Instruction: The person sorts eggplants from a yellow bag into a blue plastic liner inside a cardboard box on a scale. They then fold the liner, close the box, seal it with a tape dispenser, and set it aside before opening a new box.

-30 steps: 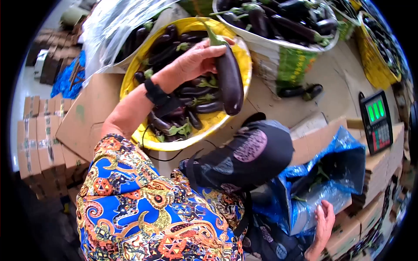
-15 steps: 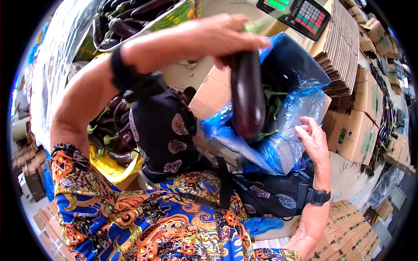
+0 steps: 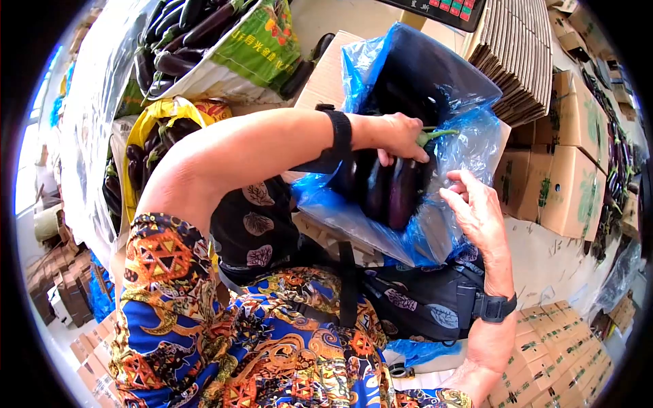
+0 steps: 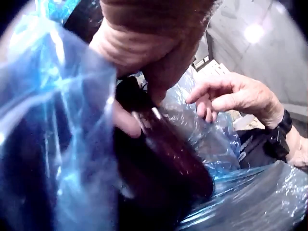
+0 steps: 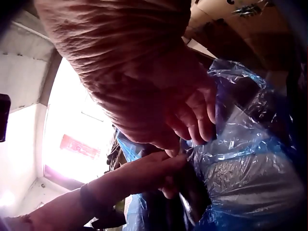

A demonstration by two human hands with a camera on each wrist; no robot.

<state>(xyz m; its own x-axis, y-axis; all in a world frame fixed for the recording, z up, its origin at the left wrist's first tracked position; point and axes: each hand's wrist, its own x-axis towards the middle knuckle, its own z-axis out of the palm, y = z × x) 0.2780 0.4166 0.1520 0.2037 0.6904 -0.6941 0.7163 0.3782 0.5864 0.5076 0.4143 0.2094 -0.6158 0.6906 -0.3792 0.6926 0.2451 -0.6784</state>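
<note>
My left hand is down inside a cardboard box lined with blue plastic film, its fingers around the stem end of a dark purple eggplant. The green stem pokes out past the fingertips. In the left wrist view, fingers lie on both sides of the glossy eggplant. Other eggplants lie beside it in the box, partly hidden by the hand and film. My right hand hovers at the box's right side by the film, its fingers loosely bent and holding nothing.
A sack of eggplants stands at the upper left, with a yellow basket of more eggplants below it. A scale display and stacked flat cardboard are behind the box. Closed cartons stand to the right.
My left hand has carried the eggplant from the yellow basket across to the lined box and lowered it inside. The head view has turned right; my right hand stays by the film.
</note>
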